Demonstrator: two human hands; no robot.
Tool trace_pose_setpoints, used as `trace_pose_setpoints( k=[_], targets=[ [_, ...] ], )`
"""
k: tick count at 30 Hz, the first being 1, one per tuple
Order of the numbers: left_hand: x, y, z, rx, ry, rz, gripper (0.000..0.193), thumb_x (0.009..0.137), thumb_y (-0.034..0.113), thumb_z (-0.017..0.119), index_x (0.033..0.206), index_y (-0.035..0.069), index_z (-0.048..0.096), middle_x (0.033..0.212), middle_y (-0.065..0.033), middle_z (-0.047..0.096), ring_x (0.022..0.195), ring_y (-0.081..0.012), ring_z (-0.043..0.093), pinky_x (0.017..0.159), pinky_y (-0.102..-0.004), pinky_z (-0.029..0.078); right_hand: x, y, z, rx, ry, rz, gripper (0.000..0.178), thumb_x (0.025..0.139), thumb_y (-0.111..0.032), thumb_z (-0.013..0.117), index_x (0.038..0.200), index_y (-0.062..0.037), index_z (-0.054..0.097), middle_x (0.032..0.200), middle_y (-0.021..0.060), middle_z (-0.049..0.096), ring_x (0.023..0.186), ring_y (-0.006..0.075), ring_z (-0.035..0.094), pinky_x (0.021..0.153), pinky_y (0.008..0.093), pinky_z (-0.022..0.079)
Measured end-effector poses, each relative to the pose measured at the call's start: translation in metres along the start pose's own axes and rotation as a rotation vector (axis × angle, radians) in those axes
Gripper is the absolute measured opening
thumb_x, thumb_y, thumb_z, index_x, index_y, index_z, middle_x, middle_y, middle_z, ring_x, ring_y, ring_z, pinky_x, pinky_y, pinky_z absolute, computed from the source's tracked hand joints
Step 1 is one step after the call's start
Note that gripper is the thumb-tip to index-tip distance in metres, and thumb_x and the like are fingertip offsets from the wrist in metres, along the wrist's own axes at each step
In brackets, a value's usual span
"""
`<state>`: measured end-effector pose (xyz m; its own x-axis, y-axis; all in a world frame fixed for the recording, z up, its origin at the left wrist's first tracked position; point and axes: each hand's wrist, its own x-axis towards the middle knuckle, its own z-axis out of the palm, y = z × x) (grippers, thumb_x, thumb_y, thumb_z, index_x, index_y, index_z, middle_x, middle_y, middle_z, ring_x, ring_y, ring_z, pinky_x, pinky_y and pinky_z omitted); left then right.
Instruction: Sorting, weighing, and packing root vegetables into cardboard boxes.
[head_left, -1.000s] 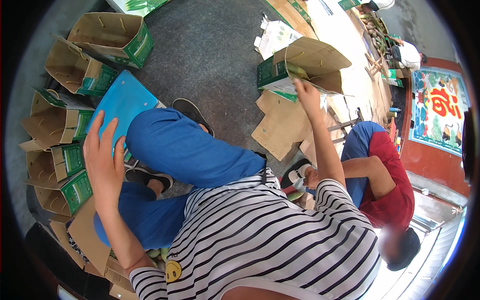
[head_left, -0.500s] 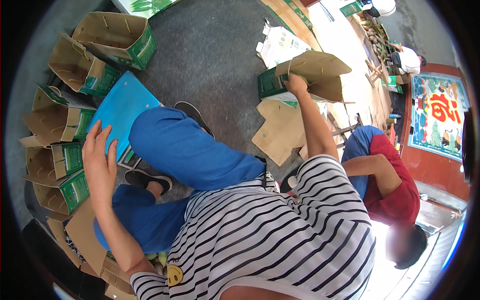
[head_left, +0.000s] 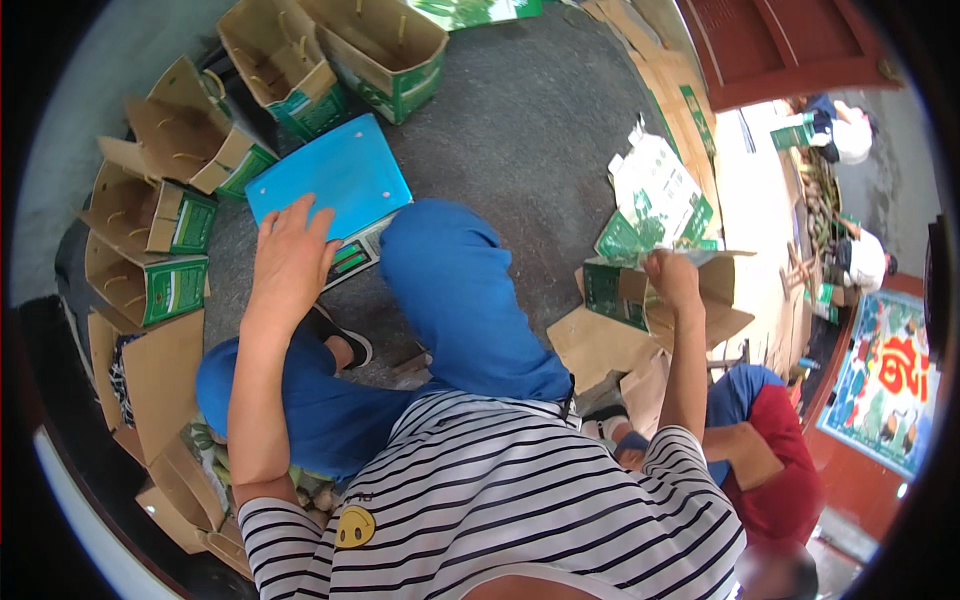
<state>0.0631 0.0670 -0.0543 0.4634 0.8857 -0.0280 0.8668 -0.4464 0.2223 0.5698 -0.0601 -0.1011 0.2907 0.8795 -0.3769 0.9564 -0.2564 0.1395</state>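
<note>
My left hand (head_left: 290, 250) has its fingers apart at the near edge of a blue flat-topped scale (head_left: 345, 180), whose small display panel (head_left: 350, 260) shows below the platform. Whether the fingertips touch the blue surface I cannot tell. Over to the right, my right hand (head_left: 675, 280) is closed at the upper rim of an open green-and-brown cardboard carton (head_left: 725, 300). Something thin and pale shows beside its knuckles, too blurred to name. The carton leans with its opening toward the right, above flattened brown cardboard (head_left: 590, 345).
Several open cartons with rope handles (head_left: 180, 135) curve around the left side. A white-and-green flattened carton (head_left: 655, 190) lies beyond my right hand. Close on the right crouches a person in red (head_left: 775, 480). Brown boxes (head_left: 165, 385) stand by my left knee; other people are far right.
The view has turned, shifting the surroundings. My right hand and the carton have come nearer, away from the white flattened carton. My left hand stays by the blue scale.
</note>
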Motion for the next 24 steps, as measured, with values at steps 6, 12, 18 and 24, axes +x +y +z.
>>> trace_pose_setpoints(
  k=[6, 12, 18, 24],
  targets=[
    [-0.005, -0.013, 0.003, 0.05, -0.079, -0.089, 0.034, 0.079, 0.017, 0.065, 0.109, 0.003, 0.056, 0.118, -0.0196, 0.053, 0.109, -0.0338, 0.052, 0.096, -0.0472, 0.036, 0.119, -0.183, -0.091, 0.439, 0.349, -0.652, 0.02, 0.088, -0.025, 0.054, 0.095, -0.0075, 0.062, 0.098, 0.0108, 0.061, 0.093, 0.0303, 0.059, 0.079, 0.0395, 0.047],
    [0.001, -0.008, -0.003, 0.018, -0.185, -0.128, 0.033, 0.079, 0.018, 0.065, 0.108, 0.003, 0.056, 0.113, -0.019, 0.054, 0.105, -0.0343, 0.053, 0.096, -0.0456, 0.036, 0.221, -0.341, -0.081, 0.373, 0.32, -0.763, 0.03, 0.083, -0.031, 0.058, 0.108, -0.0153, 0.063, 0.13, 0.0123, 0.046, 0.108, 0.0311, 0.055, 0.09, 0.0392, 0.046],
    [0.005, -0.008, 0.005, -0.028, -0.175, -0.11, 0.031, 0.08, 0.018, 0.065, 0.106, 0.003, 0.057, 0.11, -0.0193, 0.055, 0.104, -0.0348, 0.053, 0.096, -0.0468, 0.036, 0.269, -0.359, -0.051, 0.238, 0.154, -0.691, 0.039, 0.081, -0.033, 0.056, 0.11, -0.0071, 0.062, 0.122, 0.0174, 0.05, 0.106, 0.0344, 0.055, 0.091, 0.0411, 0.045],
    [0.001, -0.012, 0.001, -0.021, -0.184, -0.131, 0.03, 0.08, 0.018, 0.065, 0.105, 0.003, 0.056, 0.111, -0.0198, 0.055, 0.106, -0.0347, 0.053, 0.097, -0.0481, 0.035, 0.217, -0.295, -0.062, 0.181, 0.236, -0.55, 0.037, 0.082, -0.03, 0.054, 0.098, 0.0032, 0.062, 0.105, 0.0193, 0.057, 0.098, 0.0348, 0.058, 0.083, 0.0436, 0.048]
  ],
)
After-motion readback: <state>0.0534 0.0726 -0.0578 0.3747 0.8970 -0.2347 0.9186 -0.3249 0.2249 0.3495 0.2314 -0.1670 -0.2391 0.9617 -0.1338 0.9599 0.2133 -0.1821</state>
